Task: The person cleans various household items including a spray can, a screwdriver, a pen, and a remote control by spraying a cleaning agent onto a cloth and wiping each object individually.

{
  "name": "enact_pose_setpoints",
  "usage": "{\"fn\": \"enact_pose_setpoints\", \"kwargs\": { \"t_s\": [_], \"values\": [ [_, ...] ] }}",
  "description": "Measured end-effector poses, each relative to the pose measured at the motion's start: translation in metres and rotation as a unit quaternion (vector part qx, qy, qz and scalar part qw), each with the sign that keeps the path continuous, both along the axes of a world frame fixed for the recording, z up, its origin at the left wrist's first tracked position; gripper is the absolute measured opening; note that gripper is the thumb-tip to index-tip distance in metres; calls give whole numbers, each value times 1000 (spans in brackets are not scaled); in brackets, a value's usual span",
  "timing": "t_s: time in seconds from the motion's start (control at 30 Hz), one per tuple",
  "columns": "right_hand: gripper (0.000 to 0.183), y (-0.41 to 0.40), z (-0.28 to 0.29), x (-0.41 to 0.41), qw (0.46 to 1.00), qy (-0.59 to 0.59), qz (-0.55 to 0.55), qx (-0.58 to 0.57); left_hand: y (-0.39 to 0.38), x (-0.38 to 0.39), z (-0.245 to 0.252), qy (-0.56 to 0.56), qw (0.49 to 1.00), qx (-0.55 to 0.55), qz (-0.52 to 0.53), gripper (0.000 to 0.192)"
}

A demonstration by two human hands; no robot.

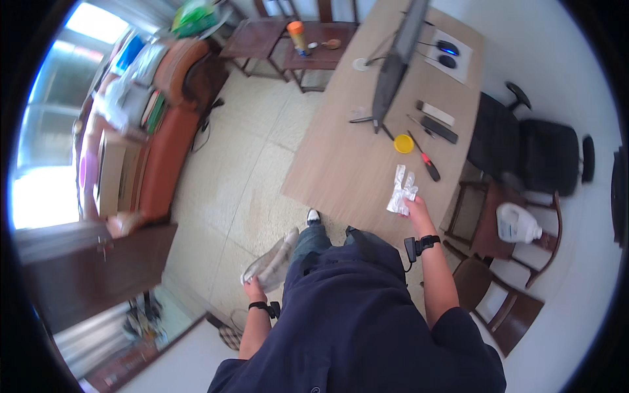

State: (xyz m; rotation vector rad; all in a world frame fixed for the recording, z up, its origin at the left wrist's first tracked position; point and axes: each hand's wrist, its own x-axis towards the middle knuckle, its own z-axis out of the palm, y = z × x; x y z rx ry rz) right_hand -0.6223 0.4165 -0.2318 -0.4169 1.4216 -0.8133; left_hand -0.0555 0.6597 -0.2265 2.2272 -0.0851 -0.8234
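My left hand (255, 288) is closed on the top of a translucent plastic bag (271, 263) that hangs over the floor beside my leg; what is inside is hard to tell. Over the near end of the wooden desk (334, 182), my right hand (417, 210) pinches a crinkled, silvery piece of plastic or foil (403, 191) with finger-like strips. Just beyond it on the desk lie a yellow round lid (403, 144) and a red-and-black screwdriver (429, 166). A black case (439, 129) and a white bar-shaped object (437, 113) lie farther back.
A monitor (395, 73) stands on the desk. A black office chair (545, 157) and a wooden chair holding a white jug (516, 225) are at the right. An orange-brown sofa (169, 157) loaded with boxes and bags is at the left. An orange-capped canister (299, 39) stands on a far chair.
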Motion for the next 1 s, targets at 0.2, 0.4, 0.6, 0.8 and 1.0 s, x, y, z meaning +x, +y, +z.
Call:
{"fn": "enact_pose_setpoints", "kwargs": {
  "t_s": [0.2,0.4,0.6,0.8,1.0],
  "values": [
    [29,157,-37,-37,962,114,-248,2,-78,50,-17,44,993,-46,-103,36],
    [28,345,-40,66,790,155,-566,179,-195,77,-12,30,945,-5,-325,37],
    [23,482,-49,248,665,75,-626,402,-297,65,-5,29,867,-8,-497,43],
    [29,543,-91,382,555,-52,-747,362,-345,66,9,33,818,-15,-574,49],
    [30,577,-124,432,544,-44,-789,282,-372,64,26,25,797,-36,-602,49]
  ]
}}
